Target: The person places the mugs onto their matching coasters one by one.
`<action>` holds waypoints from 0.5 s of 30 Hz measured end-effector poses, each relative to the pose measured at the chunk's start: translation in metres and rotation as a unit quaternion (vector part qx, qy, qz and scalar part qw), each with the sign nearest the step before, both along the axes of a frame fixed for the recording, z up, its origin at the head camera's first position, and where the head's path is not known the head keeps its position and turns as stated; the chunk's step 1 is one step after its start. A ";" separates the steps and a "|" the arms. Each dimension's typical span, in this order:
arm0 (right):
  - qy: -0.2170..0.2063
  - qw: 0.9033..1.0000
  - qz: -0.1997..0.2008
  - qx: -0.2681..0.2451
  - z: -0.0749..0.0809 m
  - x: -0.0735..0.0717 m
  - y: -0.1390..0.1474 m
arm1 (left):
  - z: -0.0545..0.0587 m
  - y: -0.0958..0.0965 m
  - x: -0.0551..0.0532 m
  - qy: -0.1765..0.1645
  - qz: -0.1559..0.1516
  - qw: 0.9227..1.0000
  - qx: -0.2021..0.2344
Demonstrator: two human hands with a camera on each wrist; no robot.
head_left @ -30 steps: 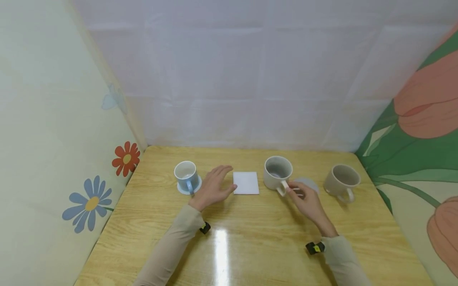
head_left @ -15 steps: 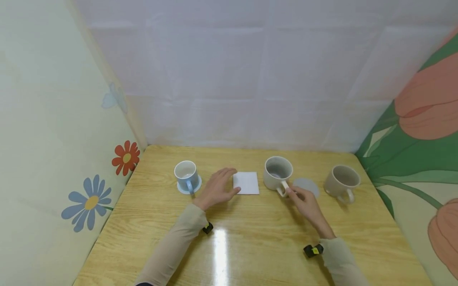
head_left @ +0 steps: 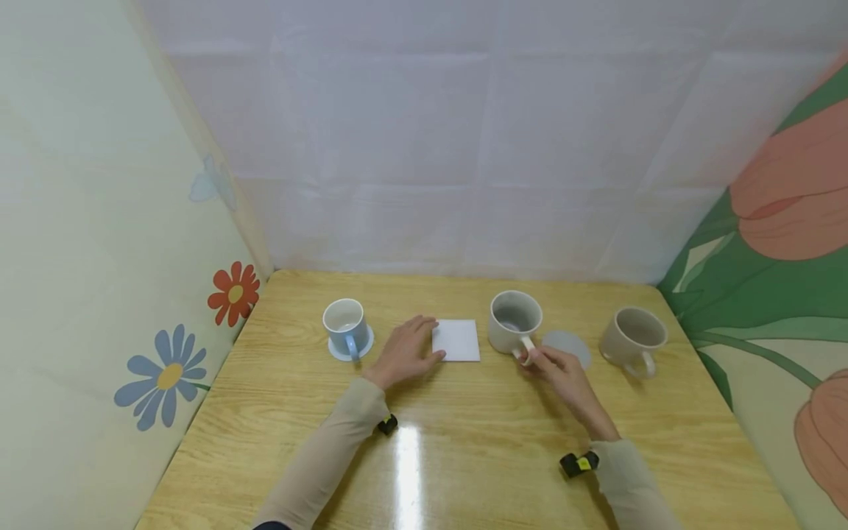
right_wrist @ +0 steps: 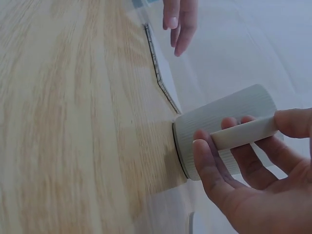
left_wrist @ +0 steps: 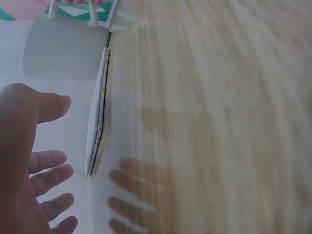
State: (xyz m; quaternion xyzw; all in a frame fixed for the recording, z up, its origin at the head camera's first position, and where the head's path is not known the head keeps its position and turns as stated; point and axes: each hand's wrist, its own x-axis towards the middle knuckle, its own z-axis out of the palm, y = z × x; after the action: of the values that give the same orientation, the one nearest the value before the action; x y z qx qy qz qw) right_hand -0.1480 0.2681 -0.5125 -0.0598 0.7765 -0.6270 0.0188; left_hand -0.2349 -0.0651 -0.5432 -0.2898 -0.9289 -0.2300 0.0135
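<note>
My right hand (head_left: 564, 379) pinches the handle (right_wrist: 243, 134) of a light grey, ribbed mug (head_left: 509, 327), thumb on one side and fingers on the other. The mug stands upright, its base close to the tabletop in the right wrist view. My left hand (head_left: 405, 353) hovers with spread, slightly bent fingers at the left edge of a white square coaster (head_left: 457, 340). In the left wrist view the coaster's layered edge (left_wrist: 100, 117) shows, and the fingers (left_wrist: 51, 180) hold nothing. Between the hands lies the coaster, left of the ribbed mug.
A blue mug (head_left: 347, 325) stands on a round light-blue coaster (head_left: 339, 353) at the left. Right of the held mug lies a round grey coaster (head_left: 568, 346), then a beige-grey mug (head_left: 626, 340). White cloth (head_left: 424, 184) hangs behind the wooden table (head_left: 490, 456).
My left hand has moved right, up to the coaster's left edge. My right hand has shifted slightly down on the handle, while the ribbed mug has stayed nearly in place.
</note>
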 end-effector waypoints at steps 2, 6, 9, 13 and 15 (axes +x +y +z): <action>-0.008 1.000 -0.003 -0.006 0.001 0.000 -0.001 | -0.003 0.000 -0.001 -0.005 0.002 1.000 -0.009; -0.009 1.000 -0.009 -0.008 0.001 -0.002 -0.002 | -0.006 -0.001 -0.002 -0.015 0.000 1.000 -0.013; -0.011 1.000 -0.016 -0.002 0.000 -0.003 -0.004 | -0.008 -0.002 -0.002 -0.020 -0.002 1.000 -0.009; -0.018 0.999 -0.030 -0.002 0.000 -0.004 -0.005 | -0.010 -0.002 -0.003 -0.043 -0.005 0.999 -0.018; -0.020 0.999 -0.032 -0.004 0.000 -0.004 -0.005 | -0.012 -0.002 -0.003 -0.058 -0.008 0.998 -0.027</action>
State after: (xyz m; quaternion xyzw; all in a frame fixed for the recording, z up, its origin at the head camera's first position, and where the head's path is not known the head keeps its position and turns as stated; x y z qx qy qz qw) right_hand -0.1515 0.2631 -0.5123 -0.0224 0.7748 -0.6317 0.0134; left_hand -0.2378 -0.0673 -0.5552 -0.2832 -0.9318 -0.2214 -0.0501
